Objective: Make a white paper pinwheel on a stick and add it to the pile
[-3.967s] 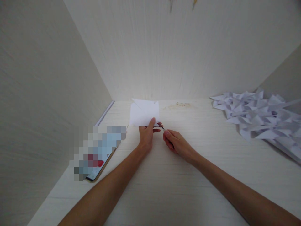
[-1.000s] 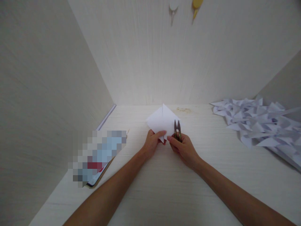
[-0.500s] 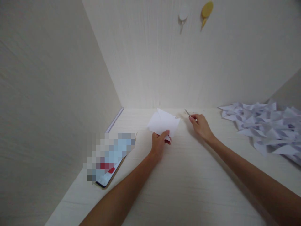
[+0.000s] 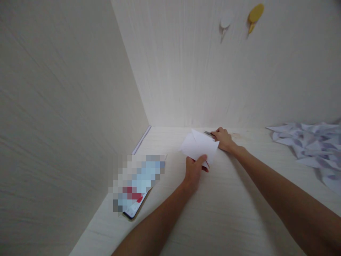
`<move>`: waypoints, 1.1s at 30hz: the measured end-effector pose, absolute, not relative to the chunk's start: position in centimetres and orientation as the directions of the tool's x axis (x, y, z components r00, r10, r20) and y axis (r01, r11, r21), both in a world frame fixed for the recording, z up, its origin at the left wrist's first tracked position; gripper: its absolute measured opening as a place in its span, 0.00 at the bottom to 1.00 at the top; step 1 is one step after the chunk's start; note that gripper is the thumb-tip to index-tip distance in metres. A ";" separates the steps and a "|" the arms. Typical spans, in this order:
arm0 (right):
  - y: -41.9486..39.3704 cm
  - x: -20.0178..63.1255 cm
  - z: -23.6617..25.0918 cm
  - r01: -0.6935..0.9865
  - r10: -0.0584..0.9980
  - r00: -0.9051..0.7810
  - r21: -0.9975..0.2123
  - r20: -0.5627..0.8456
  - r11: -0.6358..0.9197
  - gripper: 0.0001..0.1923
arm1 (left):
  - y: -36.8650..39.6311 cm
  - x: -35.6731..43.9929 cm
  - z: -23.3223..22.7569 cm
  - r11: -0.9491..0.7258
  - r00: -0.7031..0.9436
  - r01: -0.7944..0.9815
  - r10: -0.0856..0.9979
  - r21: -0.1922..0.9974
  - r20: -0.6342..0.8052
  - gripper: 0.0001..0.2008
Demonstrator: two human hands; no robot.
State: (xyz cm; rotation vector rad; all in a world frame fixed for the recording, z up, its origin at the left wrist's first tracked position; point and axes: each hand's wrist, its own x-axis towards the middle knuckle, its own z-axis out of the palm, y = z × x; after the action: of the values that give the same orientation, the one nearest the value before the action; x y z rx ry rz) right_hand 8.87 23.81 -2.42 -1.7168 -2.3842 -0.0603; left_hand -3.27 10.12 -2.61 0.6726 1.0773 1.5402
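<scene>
My left hand (image 4: 195,170) pinches a folded piece of white paper (image 4: 201,147) by its near edge, thumb on top and fingers beneath. The paper has pointed corners and a crease near its far tip. Just beyond the paper's right corner, my right hand (image 4: 222,138) is closed on a thin pointed metal tool (image 4: 208,133), low over the table near the back wall. The tool's tip points left, and the rest is hidden in the fingers, so its exact kind is unclear.
A phone (image 4: 135,206), partly blurred out, lies at the left. Behind it a thin pale strip (image 4: 141,139) runs along the left wall. Many folded white paper pieces (image 4: 311,142) are heaped at the right. A white hook (image 4: 226,21) and a yellow hook (image 4: 255,14) are on the back wall.
My right hand has come down and closer to the paper, and the tool now sits lower and flatter. My left hand keeps its hold on the paper. The view has shifted left.
</scene>
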 end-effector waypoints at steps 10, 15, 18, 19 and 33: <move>22.0 9.4 -1.5 0.911 0.913 -0.251 -0.240 0.321 0.335 0.19 | 9.9 -3.4 -2.4 -0.024 -0.252 -0.431 0.963 0.902 -0.095 0.07; 16.7 9.7 -1.4 0.266 0.964 0.089 -0.939 0.251 0.220 0.07 | 9.7 -3.5 -2.3 -0.028 -0.222 -0.421 0.972 0.907 -0.073 0.08; 12.1 9.2 -1.6 -0.217 0.999 -0.040 -0.976 0.002 -0.007 0.13 | 9.5 -3.4 -2.3 -0.030 -0.199 -0.423 0.978 0.906 -0.060 0.09; 10.8 9.0 -1.7 -0.283 0.993 -0.118 -0.957 -0.030 -0.063 0.15 | 9.4 -3.3 -2.2 -0.028 -0.187 -0.422 0.981 0.906 -0.057 0.09; 9.4 8.9 -2.6 -0.281 0.922 -0.388 -0.950 -0.018 -0.137 0.15 | 9.0 -3.3 -1.8 0.078 0.077 -0.366 0.996 0.927 -0.053 0.08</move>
State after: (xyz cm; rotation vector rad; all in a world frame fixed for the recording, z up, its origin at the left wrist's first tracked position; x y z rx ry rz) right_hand 8.91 9.41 -2.62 -0.8201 -1.2013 1.6802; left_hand -3.29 9.01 -1.84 0.9127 0.9136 1.2686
